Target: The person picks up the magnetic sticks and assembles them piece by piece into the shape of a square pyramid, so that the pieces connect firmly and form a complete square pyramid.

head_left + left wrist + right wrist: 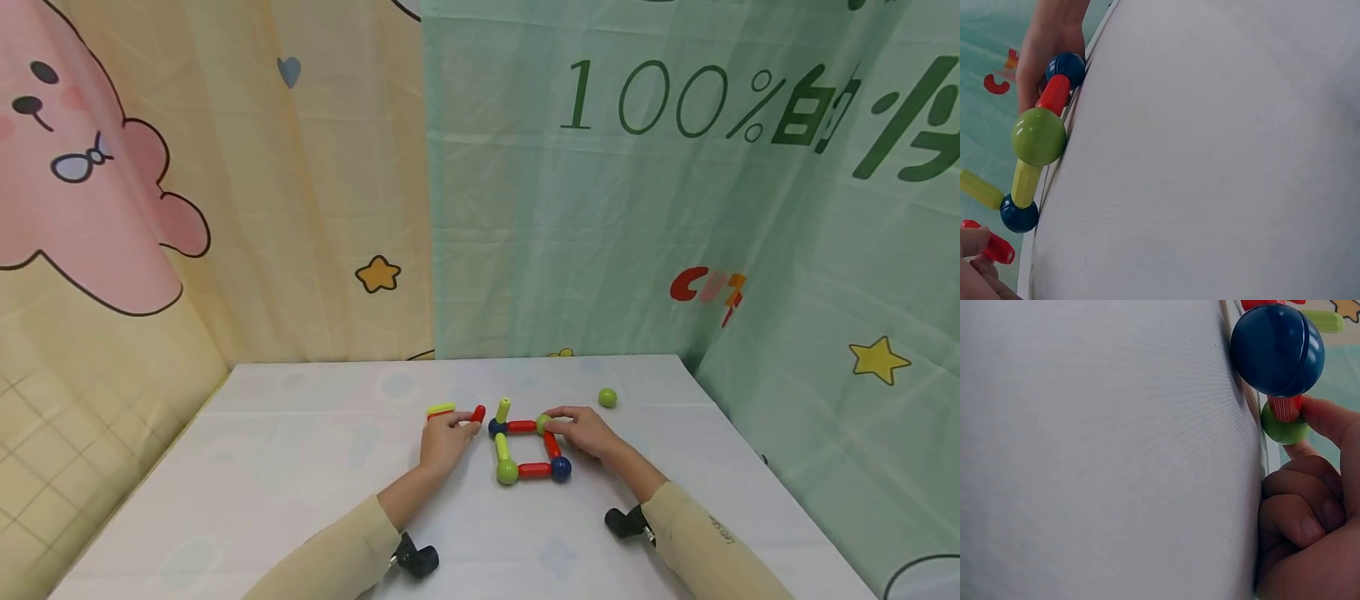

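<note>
On the table [225, 500], between two hands, lies a square [535, 471] of rods and balls. Its near corners are a green ball [507, 472] at left and a blue ball [561, 469] at right; the far corners are a second blue ball [496, 428] at left and a second green ball [542, 424] at right. Three sides are red, the left one lime. A lime rod [503, 408] rises from the far blue ball. The left hand [445, 440] pinches a loose red rod [478, 413] just left of that corner, apart from it. The right hand [588, 429] has thumb and forefinger closed about the far green ball, its other fingers curled. Beside the left hand lies another lime piece [441, 409]; beyond the right, a loose green ball [607, 397].
</note>
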The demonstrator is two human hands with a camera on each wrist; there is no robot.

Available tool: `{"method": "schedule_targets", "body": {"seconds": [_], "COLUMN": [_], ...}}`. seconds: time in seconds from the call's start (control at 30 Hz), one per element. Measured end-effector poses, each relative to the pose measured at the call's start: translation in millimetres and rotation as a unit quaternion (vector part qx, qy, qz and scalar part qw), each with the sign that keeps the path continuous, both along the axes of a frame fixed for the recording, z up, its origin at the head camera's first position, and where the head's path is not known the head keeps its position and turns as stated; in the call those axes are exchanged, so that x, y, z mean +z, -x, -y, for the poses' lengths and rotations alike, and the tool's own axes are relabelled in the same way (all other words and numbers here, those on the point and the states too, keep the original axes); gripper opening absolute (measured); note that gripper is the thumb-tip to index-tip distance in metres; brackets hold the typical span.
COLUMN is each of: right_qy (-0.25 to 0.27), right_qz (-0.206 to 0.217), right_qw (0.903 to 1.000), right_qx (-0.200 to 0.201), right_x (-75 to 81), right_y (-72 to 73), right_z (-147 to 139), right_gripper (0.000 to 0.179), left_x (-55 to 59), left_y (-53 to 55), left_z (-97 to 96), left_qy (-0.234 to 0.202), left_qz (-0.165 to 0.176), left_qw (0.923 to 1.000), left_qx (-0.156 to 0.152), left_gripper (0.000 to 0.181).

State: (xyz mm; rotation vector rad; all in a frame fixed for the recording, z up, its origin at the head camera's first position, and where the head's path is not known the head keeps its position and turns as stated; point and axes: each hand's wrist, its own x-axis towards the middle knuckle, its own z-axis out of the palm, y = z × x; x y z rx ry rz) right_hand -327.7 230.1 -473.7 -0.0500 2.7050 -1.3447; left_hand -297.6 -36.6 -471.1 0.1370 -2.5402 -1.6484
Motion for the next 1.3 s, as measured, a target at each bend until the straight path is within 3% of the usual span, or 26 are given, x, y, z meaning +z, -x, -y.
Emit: {"method": "schedule_targets", "body": {"seconds": [0.23,0.53,0.83,1.03,1.3], "right_qy": [0.005,0.0,-0.01,-0.01,-0.01], "right_qz": [0.002,-0.002,-0.013,-0.014,-0.018], "right_qw": [1.0,1.0,0.9999,0.9999,0.9997], "right_qx": [-0.001,0.001,0.0,0.004,0.01], "right_x": [-1.0,-1.0,2.4,4.7,3.6], "right_y": [1.2,0.9,-1.5,-2.5,-1.6], "right_z": [-1,-2,-2,-1,0], "right_gripper": [0.036,0.034,0.034,0.032,0.032], "left_x": [2.0,4.4,5.8,7.3,3.6], "left_y": [-11.2,-27.4,-36.1,-43.4,-47.5], "left_z": [0.1,-2.3,-9.0,-12.5,-15.6], "left_qy": [-0.036,-0.099,-0.145,-0.156,-0.148], "left_qz": [0.03,0.06,0.053,0.065,0.072], "left_qw": [0.9988,0.9917,0.9821,0.9763,0.975], "left_qx": [-0.012,-0.056,-0.109,-0.136,-0.149], "left_gripper": [0.03,0.033,0.034,0.036,0.038]}}
